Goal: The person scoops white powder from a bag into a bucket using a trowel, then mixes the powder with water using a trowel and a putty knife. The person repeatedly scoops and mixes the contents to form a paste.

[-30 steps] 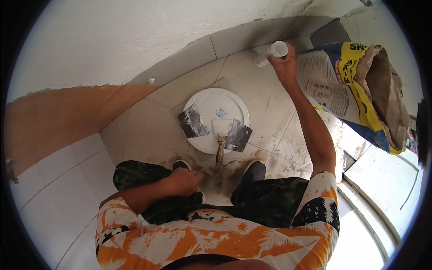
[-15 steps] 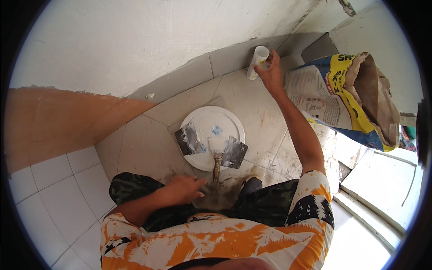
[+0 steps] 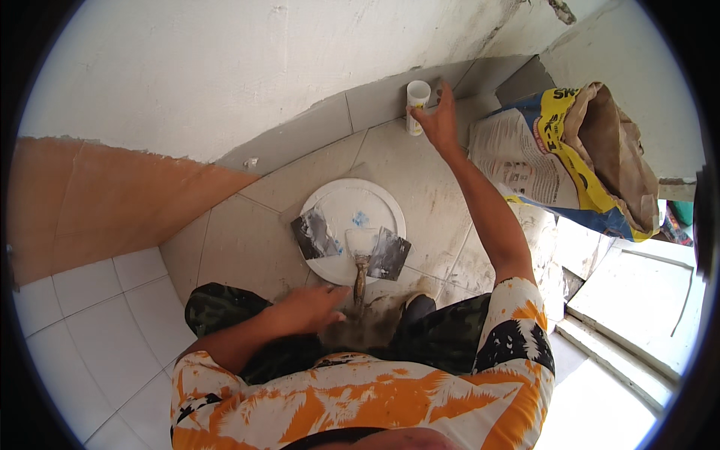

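Observation:
A white open-topped tube (image 3: pixel 416 120) stands upright on the floor tiles against the low grey wall tiles. My right hand (image 3: pixel 439 124) is just to its right, fingers spread; the thumb overlaps or touches the tube's side. My left hand (image 3: pixel 309 307) hovers over my lap, fingers stretched out and slightly blurred, holding nothing. Close to its fingertips is the worn handle of a putty knife (image 3: pixel 361 274), whose blade lies on a round white lid (image 3: pixel 352 196). Two dark scraper plates smeared with white paste, one left (image 3: pixel 313 232) and one right (image 3: pixel 388 255), rest on the lid's edges.
A large open paper sack (image 3: pixel 525 161), blue, yellow and white, leans at the right. A white plastered wall (image 3: pixel 225 75) rises ahead, with an orange-brown panel (image 3: pixel 112 210) at left. White tiles (image 3: pixel 97 330) lie lower left; a bright doorway sill (image 3: pixel 615 360) is at right.
My right hand has opened off the tube, which has gone from tilted to upright by the wall. My left hand has shifted slightly toward the putty knife handle.

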{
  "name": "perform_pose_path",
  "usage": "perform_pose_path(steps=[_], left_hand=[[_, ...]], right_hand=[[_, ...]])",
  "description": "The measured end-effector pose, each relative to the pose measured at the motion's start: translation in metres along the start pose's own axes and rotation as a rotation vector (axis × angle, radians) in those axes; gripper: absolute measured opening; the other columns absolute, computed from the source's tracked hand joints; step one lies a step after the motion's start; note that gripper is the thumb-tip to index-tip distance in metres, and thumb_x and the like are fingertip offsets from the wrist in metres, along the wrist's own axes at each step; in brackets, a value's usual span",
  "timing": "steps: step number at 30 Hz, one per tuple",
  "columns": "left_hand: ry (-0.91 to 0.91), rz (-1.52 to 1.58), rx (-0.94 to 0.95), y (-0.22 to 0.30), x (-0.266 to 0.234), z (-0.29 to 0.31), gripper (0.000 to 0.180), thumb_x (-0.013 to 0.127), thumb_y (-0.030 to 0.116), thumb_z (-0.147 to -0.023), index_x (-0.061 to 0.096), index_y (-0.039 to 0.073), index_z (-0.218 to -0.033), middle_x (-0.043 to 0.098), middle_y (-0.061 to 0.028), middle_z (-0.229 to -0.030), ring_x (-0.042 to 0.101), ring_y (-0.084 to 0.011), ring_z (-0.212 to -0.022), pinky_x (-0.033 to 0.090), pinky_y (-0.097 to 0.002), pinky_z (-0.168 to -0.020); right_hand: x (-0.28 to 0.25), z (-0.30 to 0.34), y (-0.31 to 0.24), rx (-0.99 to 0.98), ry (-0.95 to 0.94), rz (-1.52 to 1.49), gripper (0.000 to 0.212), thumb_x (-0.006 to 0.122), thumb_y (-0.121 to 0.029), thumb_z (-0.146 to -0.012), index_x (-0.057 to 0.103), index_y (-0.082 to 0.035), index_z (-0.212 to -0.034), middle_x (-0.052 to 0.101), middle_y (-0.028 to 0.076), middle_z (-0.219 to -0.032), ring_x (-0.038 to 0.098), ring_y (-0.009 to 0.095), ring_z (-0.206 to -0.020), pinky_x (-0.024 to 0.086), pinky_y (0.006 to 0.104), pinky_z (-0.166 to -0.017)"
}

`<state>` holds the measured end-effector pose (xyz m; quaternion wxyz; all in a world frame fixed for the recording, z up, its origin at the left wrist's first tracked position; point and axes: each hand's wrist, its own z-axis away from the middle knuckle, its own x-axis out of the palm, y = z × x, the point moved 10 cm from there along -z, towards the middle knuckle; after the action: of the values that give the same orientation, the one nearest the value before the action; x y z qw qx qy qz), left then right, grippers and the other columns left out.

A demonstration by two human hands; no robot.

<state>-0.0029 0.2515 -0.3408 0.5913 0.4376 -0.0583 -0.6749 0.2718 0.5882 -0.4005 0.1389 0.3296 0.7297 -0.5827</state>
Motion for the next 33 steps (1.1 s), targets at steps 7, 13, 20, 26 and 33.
perform_pose_path(steps=[7,13,20,26,33], left_hand=[[0.016,-0.019,-0.022,-0.005,0.001,0.005,0.056,0.064,0.034,-0.092,0.048,0.007,-0.139,0.064,-0.0233,-0.110,0.063,-0.0417,-0.101,0.051,-0.0486,-0.086],[0.009,-0.047,-0.016,-0.006,0.003,0.004,0.054,0.064,0.034,-0.092,0.050,0.007,-0.136,0.064,-0.0233,-0.110,0.063,-0.0411,-0.099,0.051,-0.0483,-0.085],[0.042,-0.040,-0.004,-0.008,0.002,0.004,0.053,0.065,0.033,-0.092,0.051,0.006,-0.134,0.065,-0.0226,-0.108,0.064,-0.0415,-0.097,0.051,-0.0485,-0.083],[0.012,-0.014,-0.008,-0.009,0.002,0.000,0.054,0.066,0.033,-0.090,0.050,0.005,-0.134,0.066,-0.0235,-0.102,0.064,-0.0426,-0.095,0.051,-0.0485,-0.082],[0.035,-0.044,-0.001,-0.006,-0.001,0.006,0.057,0.067,0.034,-0.089,0.049,0.005,-0.135,0.067,-0.0237,-0.105,0.064,-0.0428,-0.097,0.051,-0.0496,-0.084]], right_hand=[[-0.005,-0.014,-0.002,0.099,-0.100,-0.008,0.059,0.079,-0.025,-0.076,0.053,0.001,-0.123,0.061,0.022,-0.123,0.064,0.036,-0.108,0.052,0.0440,-0.091],[-0.024,-0.027,0.027,0.161,0.014,0.106,0.057,0.079,-0.026,-0.075,0.055,0.002,-0.118,0.061,0.024,-0.117,0.065,0.038,-0.106,0.052,0.0442,-0.089],[-0.007,-0.023,0.053,0.178,0.009,-0.122,0.074,0.084,-0.023,-0.072,0.047,0.005,-0.129,0.059,0.024,-0.120,0.062,0.035,-0.110,0.051,0.0425,-0.093],[-0.012,-0.007,0.056,0.104,0.066,-0.155,0.100,0.090,-0.026,-0.067,0.033,0.007,-0.142,0.052,0.029,-0.129,0.057,0.038,-0.117,0.047,0.0433,-0.099],[-0.020,-0.009,0.051,0.201,0.055,0.029,0.117,0.092,-0.036,-0.063,0.023,0.007,-0.148,0.037,0.034,-0.143,0.039,0.046,-0.134,0.036,0.0492,-0.110]])
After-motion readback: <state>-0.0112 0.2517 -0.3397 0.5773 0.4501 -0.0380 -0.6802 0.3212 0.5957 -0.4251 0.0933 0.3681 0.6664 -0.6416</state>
